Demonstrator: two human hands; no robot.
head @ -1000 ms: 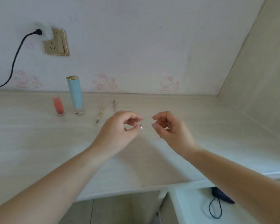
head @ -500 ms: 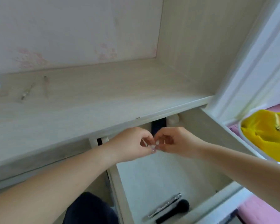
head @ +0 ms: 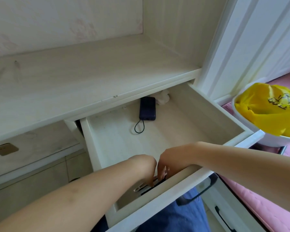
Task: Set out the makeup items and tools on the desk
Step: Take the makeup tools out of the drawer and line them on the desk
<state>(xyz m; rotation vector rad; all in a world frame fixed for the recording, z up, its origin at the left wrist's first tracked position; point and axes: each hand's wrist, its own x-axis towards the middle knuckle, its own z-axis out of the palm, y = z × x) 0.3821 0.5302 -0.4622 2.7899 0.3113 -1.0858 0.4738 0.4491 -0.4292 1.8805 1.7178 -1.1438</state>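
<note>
— Where are the hands, relative to the drawer [head: 208,114]?

— Both are inside it, at its front wall, the end nearest me. My left hand [head: 145,166] and right hand [head: 164,164] sit side by side, nearly touching, fingers pointing down toward the drawer floor.

— Are they gripping anything?

— The left fingers [head: 151,180] lie on a silver clip-like tool [head: 141,188] that pokes out beneath them, just behind the drawer's front wall. Whether they have pinched it or only touch it, I cannot tell. Beside that tool lies a black stick-shaped item [head: 155,185], mostly hidden by the front wall; the right fingers are curled down over it, and I cannot tell if they grasp it either.

— What else is in the drawer?

— At the back, a dark power bank [head: 147,108] with a looped cord [head: 139,127], and next to it a crumpled pale wad [head: 162,97] in the back corner.

— And the worktop [head: 90,72]?

— It sits above and behind the drawer. At its far left I see two thin stick-like items [head: 17,65], blurred. To the right of the drawer stands a white bin [head: 264,136] lined with a yellow bag [head: 266,111].
</note>
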